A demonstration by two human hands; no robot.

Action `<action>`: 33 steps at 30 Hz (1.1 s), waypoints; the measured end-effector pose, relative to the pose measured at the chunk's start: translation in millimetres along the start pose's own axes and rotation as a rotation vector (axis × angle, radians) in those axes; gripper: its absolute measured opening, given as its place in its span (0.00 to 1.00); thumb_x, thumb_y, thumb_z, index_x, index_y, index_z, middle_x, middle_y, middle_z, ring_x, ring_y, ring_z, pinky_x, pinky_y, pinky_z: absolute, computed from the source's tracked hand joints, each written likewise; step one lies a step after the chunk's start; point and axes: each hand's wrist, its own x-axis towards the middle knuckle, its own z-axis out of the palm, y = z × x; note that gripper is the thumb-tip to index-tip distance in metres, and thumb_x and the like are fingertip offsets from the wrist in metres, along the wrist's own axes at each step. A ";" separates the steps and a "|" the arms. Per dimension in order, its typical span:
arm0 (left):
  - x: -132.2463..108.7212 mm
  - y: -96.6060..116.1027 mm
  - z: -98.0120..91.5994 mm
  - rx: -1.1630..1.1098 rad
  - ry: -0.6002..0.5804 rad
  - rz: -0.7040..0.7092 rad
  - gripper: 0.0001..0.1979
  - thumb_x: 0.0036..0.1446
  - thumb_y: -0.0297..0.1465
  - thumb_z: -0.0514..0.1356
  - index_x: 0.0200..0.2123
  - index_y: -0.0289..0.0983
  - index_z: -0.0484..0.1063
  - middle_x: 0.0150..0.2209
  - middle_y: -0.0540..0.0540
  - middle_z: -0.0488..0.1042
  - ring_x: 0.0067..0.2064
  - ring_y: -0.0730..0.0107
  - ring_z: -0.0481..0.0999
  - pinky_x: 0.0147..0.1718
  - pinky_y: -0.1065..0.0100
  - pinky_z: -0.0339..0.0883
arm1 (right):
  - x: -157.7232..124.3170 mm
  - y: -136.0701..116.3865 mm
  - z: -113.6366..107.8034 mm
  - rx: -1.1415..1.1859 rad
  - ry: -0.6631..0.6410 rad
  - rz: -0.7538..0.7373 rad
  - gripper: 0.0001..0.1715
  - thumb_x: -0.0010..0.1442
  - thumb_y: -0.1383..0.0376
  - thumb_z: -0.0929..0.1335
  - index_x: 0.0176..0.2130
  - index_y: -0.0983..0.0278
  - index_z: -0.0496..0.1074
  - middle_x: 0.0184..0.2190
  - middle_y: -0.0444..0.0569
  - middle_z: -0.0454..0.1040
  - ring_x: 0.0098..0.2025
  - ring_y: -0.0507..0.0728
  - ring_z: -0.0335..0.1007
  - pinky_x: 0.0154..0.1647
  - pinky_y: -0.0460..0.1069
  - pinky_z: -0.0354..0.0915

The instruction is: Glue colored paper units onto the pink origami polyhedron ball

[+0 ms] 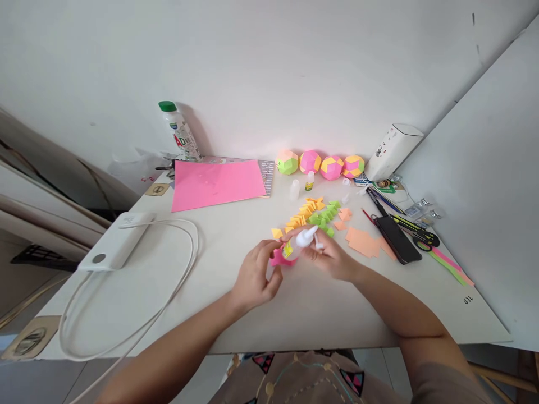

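Observation:
My left hand (pixel 255 275) is closed on a small pink folded paper piece (pixel 278 258) just above the white table (pixel 168 280). My right hand (pixel 330 255) grips a small white glue bottle (pixel 301 241) with a yellow label, its tip pointing down-left at the pink piece. Just behind my hands lie rows of folded orange paper units (pixel 305 212) and green paper units (pixel 324 216), with one loose yellow unit (pixel 277 233). Peach paper squares (pixel 364 242) lie to the right.
Several pink, yellow and green paper balls (pixel 320 164) line the wall, beside a white box (pixel 391 150). A pink paper sheet (pixel 217 182), a green-capped bottle (pixel 181 132), a white power bank (pixel 115 241) with cable, a black phone (pixel 398 240), pens and scissors (pixel 425 238) also rest on the table.

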 end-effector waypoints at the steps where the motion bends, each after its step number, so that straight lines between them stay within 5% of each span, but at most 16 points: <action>1: 2.6 -4.3 -3.8 0.033 0.020 -0.051 0.18 0.52 0.24 0.51 0.48 0.37 0.62 0.40 0.42 0.71 0.38 0.63 0.71 0.37 0.60 0.68 | 0.2 -2.7 -8.4 0.028 0.034 0.055 0.17 0.65 0.56 0.62 0.50 0.61 0.63 0.49 0.53 0.68 0.51 0.57 0.66 0.50 0.54 0.64; 4: 10.8 -20.3 -11.7 0.256 0.006 -0.275 0.13 0.56 0.27 0.49 0.43 0.34 0.69 0.39 0.39 0.73 0.42 0.56 0.71 0.41 0.55 0.67 | -0.7 -5.5 -33.8 0.047 0.093 0.124 0.22 0.64 0.52 0.61 0.52 0.61 0.58 0.45 0.51 0.67 0.47 0.56 0.66 0.45 0.52 0.64; 8: 16.4 -34.8 -10.1 0.414 -0.216 -0.512 0.20 0.60 0.40 0.49 0.38 0.32 0.74 0.41 0.34 0.71 0.46 0.47 0.69 0.45 0.48 0.64 | -5.4 -4.1 -56.7 0.072 0.091 0.290 0.25 0.59 0.56 0.68 0.49 0.58 0.52 0.40 0.46 0.69 0.35 0.52 0.67 0.35 0.50 0.63; 13: 11.6 -32.6 3.4 0.307 -0.303 -0.530 0.29 0.54 0.53 0.52 0.44 0.34 0.72 0.47 0.36 0.65 0.51 0.46 0.63 0.52 0.45 0.56 | -7.4 -8.8 -64.5 0.142 0.178 0.387 0.25 0.54 0.61 0.71 0.45 0.58 0.55 0.38 0.44 0.71 0.32 0.51 0.67 0.32 0.48 0.60; 16: 7.9 -30.2 9.9 0.208 -0.303 -0.518 0.25 0.50 0.52 0.57 0.41 0.37 0.72 0.51 0.37 0.62 0.57 0.45 0.58 0.55 0.44 0.52 | -3.6 -9.1 -63.3 0.189 0.248 0.439 0.27 0.51 0.63 0.72 0.45 0.58 0.56 0.40 0.45 0.72 0.31 0.50 0.66 0.31 0.47 0.58; 20: 7.5 -28.5 12.4 -0.010 -0.270 -0.490 0.15 0.46 0.40 0.64 0.35 0.39 0.69 0.51 0.40 0.64 0.57 0.49 0.59 0.55 0.48 0.54 | 2.9 1.6 -58.7 0.209 0.311 0.504 0.28 0.47 0.65 0.74 0.43 0.59 0.57 0.37 0.43 0.71 0.30 0.51 0.67 0.29 0.47 0.59; 25: 8.9 -23.5 7.6 -0.555 -0.307 -0.572 0.09 0.51 0.33 0.61 0.29 0.38 0.62 0.32 0.49 0.66 0.34 0.68 0.67 0.33 0.66 0.62 | 7.6 12.3 -48.4 0.217 0.229 0.548 0.21 0.51 0.63 0.72 0.41 0.62 0.61 0.28 0.40 0.67 0.23 0.49 0.63 0.24 0.47 0.59; 33: 8.1 -22.6 0.0 -1.279 -0.253 -0.626 0.13 0.44 0.30 0.69 0.33 0.37 0.69 0.27 0.52 0.68 0.29 0.75 0.65 0.30 0.71 0.56 | -0.2 -8.7 -50.8 0.164 0.112 0.485 0.24 0.51 0.62 0.73 0.48 0.59 0.68 0.43 0.48 0.69 0.31 0.50 0.67 0.26 0.46 0.63</action>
